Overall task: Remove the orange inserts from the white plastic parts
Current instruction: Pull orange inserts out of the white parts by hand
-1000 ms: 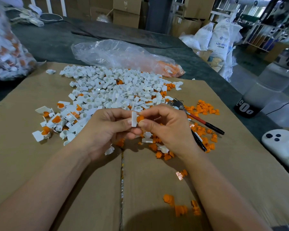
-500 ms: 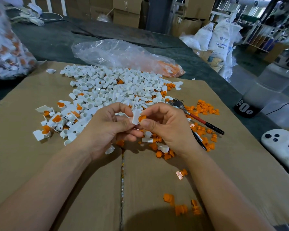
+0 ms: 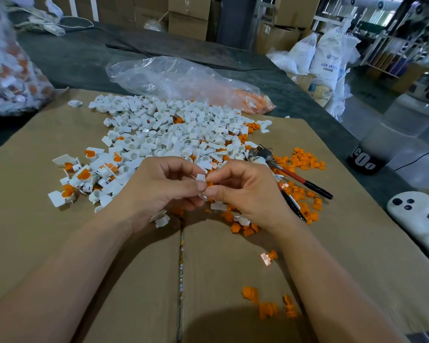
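Both hands meet over the middle of the cardboard sheet [image 3: 60, 243]. My left hand [image 3: 159, 191] pinches a small white plastic part [image 3: 200, 178] between thumb and fingers. My right hand [image 3: 248, 191] pinches the orange insert [image 3: 209, 184] that sticks out of that part. A big heap of white parts [image 3: 171, 129] lies just beyond the hands. White parts with orange inserts still in them [image 3: 82, 177] lie at the left. Loose orange inserts [image 3: 305, 160] are scattered at the right and near my forearms.
Red-and-black-handled pliers [image 3: 295, 180] lie right of my right hand. A clear plastic bag [image 3: 183, 80] lies behind the heap, and a full bag of parts [image 3: 8, 70] stands at the far left. A white controller [image 3: 419, 219] rests at the right edge.
The white part has been turned in my fingers and held a little lower. Both hands keep their grip on the part and its insert.
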